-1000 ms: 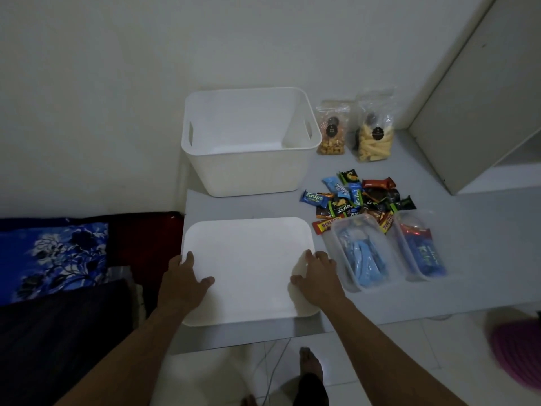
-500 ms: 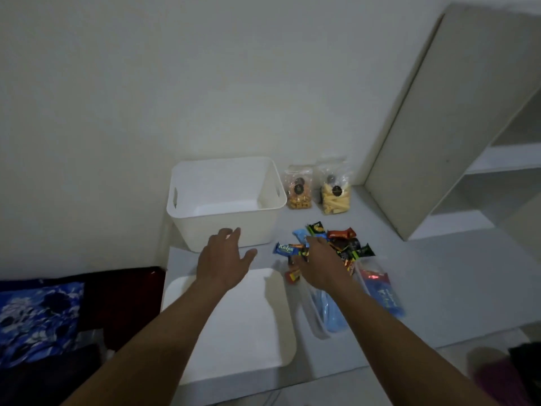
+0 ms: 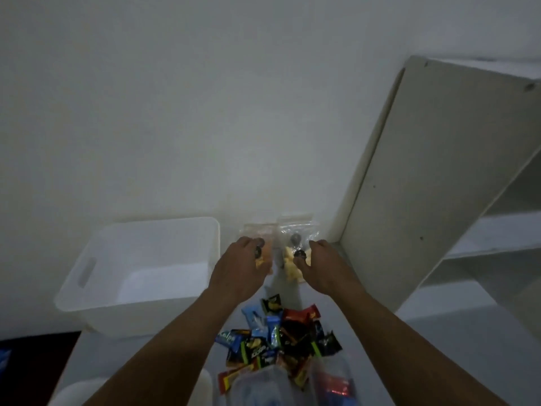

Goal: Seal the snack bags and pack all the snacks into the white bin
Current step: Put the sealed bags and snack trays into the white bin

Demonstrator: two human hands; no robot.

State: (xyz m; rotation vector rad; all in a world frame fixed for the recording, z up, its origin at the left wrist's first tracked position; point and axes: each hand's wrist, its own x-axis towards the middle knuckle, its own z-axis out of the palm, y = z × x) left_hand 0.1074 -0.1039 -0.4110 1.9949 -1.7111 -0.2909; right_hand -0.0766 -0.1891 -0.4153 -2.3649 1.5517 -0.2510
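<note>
Head view: we're at the two bags standing just right of the white bin (image 3: 158, 222). The left hand (image 3: 240, 268) meets the orange-snack bag (image 3: 259, 231) and the right hand (image 3: 325, 268) the yellow-snack bag (image 3: 295, 230). Blur hides whether the fingers pinch or only touch. We'd grip high and press along each zip strip. We can't make out the seals. The wrapped snacks (image 3: 278, 335) lie right of the bin, and the clear containers (image 3: 263, 388) are cut off.

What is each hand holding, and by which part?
Cannot tell. The left hand is at the front of the orange snack bag, the right hand at the right edge of the yellow snack bag; blur hides whether either grips.
</note>
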